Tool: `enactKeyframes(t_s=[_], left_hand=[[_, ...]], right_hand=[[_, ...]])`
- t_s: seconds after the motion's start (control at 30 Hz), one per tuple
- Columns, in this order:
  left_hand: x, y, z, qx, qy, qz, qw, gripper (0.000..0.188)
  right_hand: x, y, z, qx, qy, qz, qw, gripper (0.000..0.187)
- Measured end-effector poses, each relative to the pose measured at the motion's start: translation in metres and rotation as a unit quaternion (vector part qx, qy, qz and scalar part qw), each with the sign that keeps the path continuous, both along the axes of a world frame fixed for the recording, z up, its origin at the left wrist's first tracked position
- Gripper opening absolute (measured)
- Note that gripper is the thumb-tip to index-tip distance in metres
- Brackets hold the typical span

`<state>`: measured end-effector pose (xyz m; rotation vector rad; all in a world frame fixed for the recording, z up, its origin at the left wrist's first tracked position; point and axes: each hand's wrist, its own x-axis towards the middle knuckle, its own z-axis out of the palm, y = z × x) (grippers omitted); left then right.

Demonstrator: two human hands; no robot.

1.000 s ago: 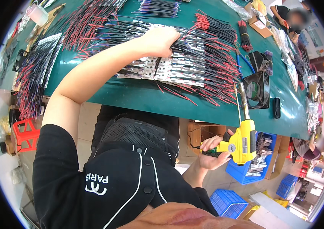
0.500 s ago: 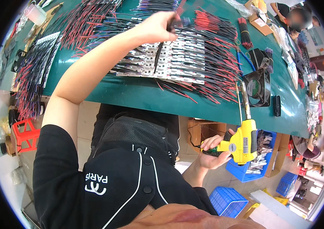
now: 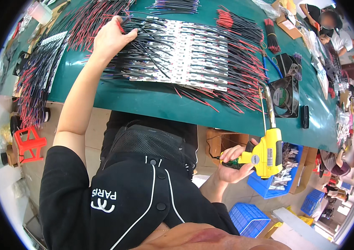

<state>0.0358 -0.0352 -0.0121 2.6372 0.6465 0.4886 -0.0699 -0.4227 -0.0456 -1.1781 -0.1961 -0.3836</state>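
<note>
My right hand [image 3: 232,164] is wrapped round the grip of a yellow soldering gun [image 3: 267,155]. Its metal tip points up toward the table's near edge, beside a thin rod. At the far left of the work, my left hand [image 3: 112,39] curls its fingers around the ends of some black wires [image 3: 147,52], which slant out past the thumb. Under and beside them lies a white board panel [image 3: 179,54] with rows of small parts. Black wires with red ends [image 3: 243,66] fan out from its right side. The left fingertips are partly hidden.
The green table [image 3: 143,106] carries more wire bundles, a black fan [image 3: 284,96] and blue-handled pliers [image 3: 272,66]. Below its right part sits a blue crate [image 3: 264,187] of parts. A red stool [image 3: 30,143] stands at left. Other people are at the right edge.
My left hand has moved left from above the panel to the wire ends at its left side, uncovering the panel's middle. My right hand and the soldering gun are nearly still.
</note>
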Motion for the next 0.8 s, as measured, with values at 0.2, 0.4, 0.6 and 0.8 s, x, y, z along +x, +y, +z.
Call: enactKeyframes(t_s=[0.2, 0.4, 0.6, 0.8], left_hand=[[-0.023, 0.053, 0.023, 0.224, 0.015, 0.117, 0.968, 0.068], [-0.051, -0.001, 0.142, 0.186, -0.199, 0.085, 0.959, 0.041], [0.039, -0.114, 0.121, 0.107, 0.042, -0.322, 0.94, 0.031], [0.113, -0.071, 0.035, 0.116, 0.121, -0.34, 0.925, 0.056]], right_hand=[[0.0, -0.002, 0.004, 0.02, 0.003, 0.017, 1.0, 0.065], [0.002, 0.001, 0.001, -0.008, 0.008, 0.003, 1.0, 0.063], [0.003, 0.004, 0.0, -0.002, -0.003, 0.002, 1.0, 0.062], [0.0, -0.002, 0.003, -0.007, -0.001, -0.02, 1.0, 0.06]])
